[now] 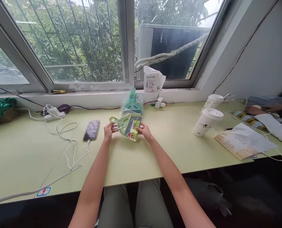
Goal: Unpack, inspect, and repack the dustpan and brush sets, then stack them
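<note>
Between my hands is a light green mini dustpan and brush set [124, 124] with a printed card and clear wrapping, held over the table. My left hand [109, 131] is closed on its handle end at the left. My right hand [144, 131] grips the opposite edge, by the brush bristles and the yellow-green label [133, 129]. Just behind it, against the window wall, rests a stack of similar teal dustpan sets [132, 103] in clear plastic.
A phone [91, 130] on a white cable lies left, near a power strip [55, 116]. White paper cups [206, 123] and a tissue pack [242, 139] stand right. Tissues [152, 79] and a yellow cutter [58, 91] lie on the sill. Another person's hands [254, 110] are far right.
</note>
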A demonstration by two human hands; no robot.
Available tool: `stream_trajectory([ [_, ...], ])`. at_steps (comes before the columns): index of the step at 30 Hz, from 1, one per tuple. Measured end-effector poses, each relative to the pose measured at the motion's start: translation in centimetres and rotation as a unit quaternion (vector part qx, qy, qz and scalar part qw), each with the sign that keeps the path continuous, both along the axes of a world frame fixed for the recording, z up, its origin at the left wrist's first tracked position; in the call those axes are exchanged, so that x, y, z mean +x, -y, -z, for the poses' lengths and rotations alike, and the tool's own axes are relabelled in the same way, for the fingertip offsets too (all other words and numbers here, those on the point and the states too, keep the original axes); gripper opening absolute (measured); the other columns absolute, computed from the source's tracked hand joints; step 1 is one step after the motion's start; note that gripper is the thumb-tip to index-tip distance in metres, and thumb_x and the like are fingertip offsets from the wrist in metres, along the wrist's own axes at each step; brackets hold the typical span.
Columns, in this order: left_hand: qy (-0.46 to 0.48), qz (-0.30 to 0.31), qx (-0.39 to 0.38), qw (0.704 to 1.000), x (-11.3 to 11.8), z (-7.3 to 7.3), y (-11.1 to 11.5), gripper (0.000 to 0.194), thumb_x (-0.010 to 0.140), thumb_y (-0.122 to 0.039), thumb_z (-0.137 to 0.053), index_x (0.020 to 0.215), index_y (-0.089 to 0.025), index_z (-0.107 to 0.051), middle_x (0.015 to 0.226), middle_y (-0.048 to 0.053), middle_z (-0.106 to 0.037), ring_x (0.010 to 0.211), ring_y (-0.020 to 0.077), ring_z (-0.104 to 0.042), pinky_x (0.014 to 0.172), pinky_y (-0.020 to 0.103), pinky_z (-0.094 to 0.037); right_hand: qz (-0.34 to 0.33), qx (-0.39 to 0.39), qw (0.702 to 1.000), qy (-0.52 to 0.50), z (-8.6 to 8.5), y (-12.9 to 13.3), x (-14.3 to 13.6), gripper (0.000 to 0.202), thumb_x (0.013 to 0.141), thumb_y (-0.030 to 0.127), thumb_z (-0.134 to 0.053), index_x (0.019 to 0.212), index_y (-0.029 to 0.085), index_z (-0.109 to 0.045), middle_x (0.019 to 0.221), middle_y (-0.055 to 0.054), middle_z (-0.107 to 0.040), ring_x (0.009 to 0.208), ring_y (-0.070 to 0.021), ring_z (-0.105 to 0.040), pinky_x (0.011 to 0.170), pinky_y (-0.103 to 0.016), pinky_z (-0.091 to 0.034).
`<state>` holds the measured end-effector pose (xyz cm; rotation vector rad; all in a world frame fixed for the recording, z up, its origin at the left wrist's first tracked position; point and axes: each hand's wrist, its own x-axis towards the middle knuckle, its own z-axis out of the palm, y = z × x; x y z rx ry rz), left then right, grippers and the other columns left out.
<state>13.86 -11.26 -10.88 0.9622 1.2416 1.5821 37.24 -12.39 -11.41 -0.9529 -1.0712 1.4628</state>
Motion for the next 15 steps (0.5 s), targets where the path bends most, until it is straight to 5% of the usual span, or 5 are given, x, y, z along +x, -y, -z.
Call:
stream_trajectory([
  [3,0.032,-0.099,0.017,0.994,-2.3,-1.1,-0.1,0.036,0.091,-0.039,-0.042,0.096,-0.009,-0.062,0.079,0.012,-0.068,0.066,0.0178,-0.067,0.065,0.033,-0.056,0.000,0.000,1.000,-0.004,-0.1,0.0,0.1,0.040,0.064,0.030,-0.081,0.094,0.018,-0.056,0.075,-0.003,-0.073,0.068,-0.0199,-0.071,0.061,-0.033,-0.060],
  [7,-0.082,-0.298,0.025,0.951,-6.9,-2.1,0.9,0.035,0.094,-0.037,-0.041,0.110,-0.010,-0.058,0.096,0.013,-0.066,0.083,0.0177,-0.066,0.075,0.033,-0.054,0.080,-0.014,0.996,-0.027,0.4,-0.6,1.3,0.038,0.064,0.027,-0.080,0.091,0.018,-0.056,0.075,-0.003,-0.073,0.066,-0.0184,-0.070,0.061,-0.031,-0.060],
  [11,-0.132,-0.337,0.020,0.932,-10.3,-2.3,2.2,0.036,0.089,-0.036,-0.055,0.119,-0.014,-0.055,0.116,0.010,-0.058,0.098,0.0199,-0.060,0.083,0.041,-0.052,0.130,-0.034,0.989,-0.062,1.0,-1.2,2.4,0.034,0.064,0.023,-0.079,0.088,0.019,-0.056,0.079,-0.003,-0.073,0.068,-0.0161,-0.069,0.059,-0.026,-0.058],
  [15,-0.136,-0.361,0.013,0.923,-10.8,-1.8,2.0,0.034,0.091,-0.031,-0.051,0.119,-0.013,-0.055,0.114,0.012,-0.060,0.106,0.0217,-0.058,0.090,0.038,-0.049,0.138,-0.054,0.987,-0.062,1.5,-1.3,2.3,0.032,0.064,0.022,-0.079,0.087,0.018,-0.057,0.081,-0.003,-0.073,0.068,-0.0164,-0.069,0.057,-0.025,-0.057],
])
